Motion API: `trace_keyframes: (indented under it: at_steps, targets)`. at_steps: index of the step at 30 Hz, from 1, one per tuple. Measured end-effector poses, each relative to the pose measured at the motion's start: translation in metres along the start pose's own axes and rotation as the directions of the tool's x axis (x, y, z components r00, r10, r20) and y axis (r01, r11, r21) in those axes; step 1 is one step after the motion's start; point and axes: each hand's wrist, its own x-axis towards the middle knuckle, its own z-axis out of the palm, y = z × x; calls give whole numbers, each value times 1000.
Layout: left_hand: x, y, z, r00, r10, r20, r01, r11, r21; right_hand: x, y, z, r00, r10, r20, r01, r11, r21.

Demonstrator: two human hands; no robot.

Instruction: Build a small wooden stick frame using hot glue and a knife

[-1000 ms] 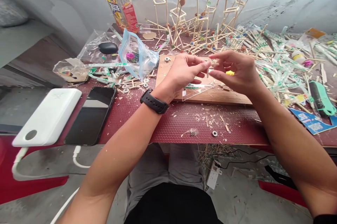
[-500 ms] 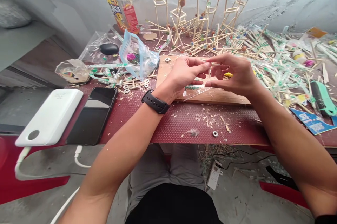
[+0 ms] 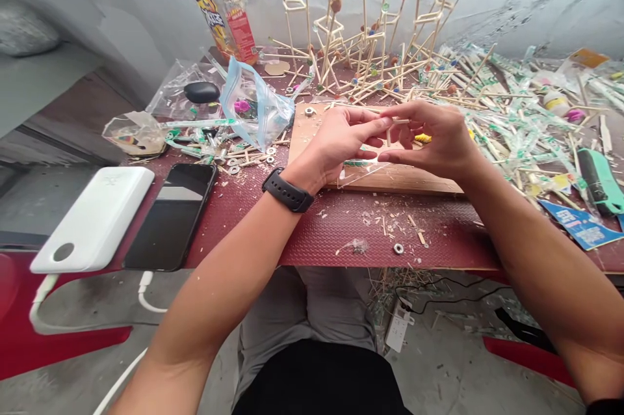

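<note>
My left hand [image 3: 348, 135] and my right hand [image 3: 429, 138] meet over a wooden board [image 3: 305, 138], their fingertips almost touching. Between them are short wooden sticks [image 3: 389, 136], thin and pale, seemingly set at an angle to each other. Both hands are closed in a pinch on these sticks; the exact contact is partly hidden by the fingers. Beneath the hands a clear plastic sheet or bag [image 3: 361, 174] lies on the board. A metal nut [image 3: 309, 112] rests at the board's far left corner, and something yellow [image 3: 423, 138] shows behind my right fingers.
Behind the board stand stick structures [image 3: 370, 64] with coloured beads. Plastic wrappers and sticks [image 3: 517, 122] pile up at right, near a green-handled tool [image 3: 599, 181]. At left are a bottle [image 3: 224, 12], a zip bag [image 3: 258, 109], a phone [image 3: 170, 216] and a white power bank [image 3: 92, 216].
Both hands keep nearly the same place and pinch. The small sticks between the fingertips show slightly more clearly as the right fingers shift a little.
</note>
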Motion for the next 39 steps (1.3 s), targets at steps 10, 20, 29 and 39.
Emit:
trace_keyframes:
  at_steps: [10,20,29,39]
  targets:
    - [-3,4,-1,1000,-21,-11,22,999,41,0,3,1,993,-70,-90,63,995,-82]
    - [-2,2,-1,1000,-17,-2,17,999,-38,0,2,1,994,-62,-85,51,991,-124]
    - [-1,1,-4,1000,-2,-24,1,1000,-3,0,-3,-1,994,-9,-112,-6,991,-135]
    - [3,-7,-8,991,128,36,-131,989,65,1,1,2,985,-39,-167,5,979,-202]
